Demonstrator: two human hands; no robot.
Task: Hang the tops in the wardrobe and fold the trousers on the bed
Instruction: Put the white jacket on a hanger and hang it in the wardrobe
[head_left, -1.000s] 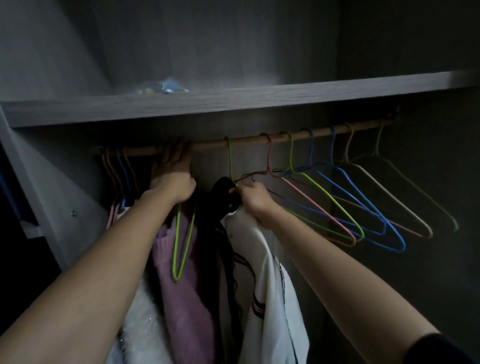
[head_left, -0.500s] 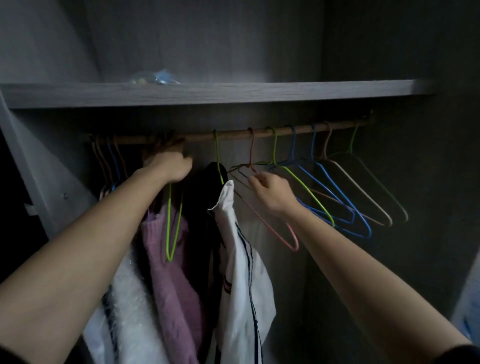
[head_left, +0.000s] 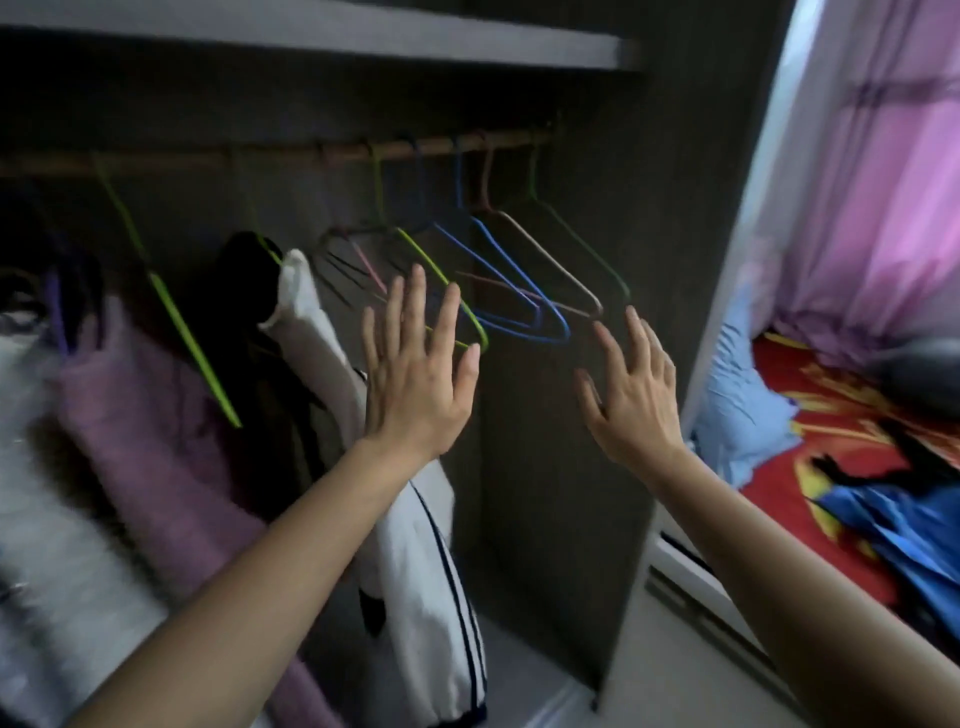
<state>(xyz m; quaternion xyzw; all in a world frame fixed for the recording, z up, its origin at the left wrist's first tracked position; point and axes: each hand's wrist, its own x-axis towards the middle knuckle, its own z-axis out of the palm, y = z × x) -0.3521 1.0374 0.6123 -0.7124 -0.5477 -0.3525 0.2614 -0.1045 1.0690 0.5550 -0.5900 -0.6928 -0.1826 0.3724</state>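
Inside the wardrobe a wooden rail (head_left: 291, 155) carries a white top with dark stripes (head_left: 415, 561), a black garment (head_left: 244, 291), a pink fluffy top (head_left: 135, 426) and a white fluffy top (head_left: 47, 545). Several empty wire hangers (head_left: 519, 296) hang to the right of them. My left hand (head_left: 418, 374) is raised with its fingers straight, just right of the white top, holding nothing. My right hand (head_left: 631, 395) is raised with spread fingers in front of the wardrobe's right wall, also holding nothing. A blue garment (head_left: 904, 525) lies on the bed (head_left: 810, 415) at the right.
A loose green hanger (head_left: 182, 332) hangs slanted over the pink top. A shelf (head_left: 363, 31) runs above the rail. A light blue cloth (head_left: 743, 405) lies at the bed's near edge, and a pink curtain (head_left: 883, 182) hangs behind the bed.
Both hands have let go of the rail and hangers and drawn back, fingers now straight. The view has swung right and down, bringing the bed and curtain into sight.
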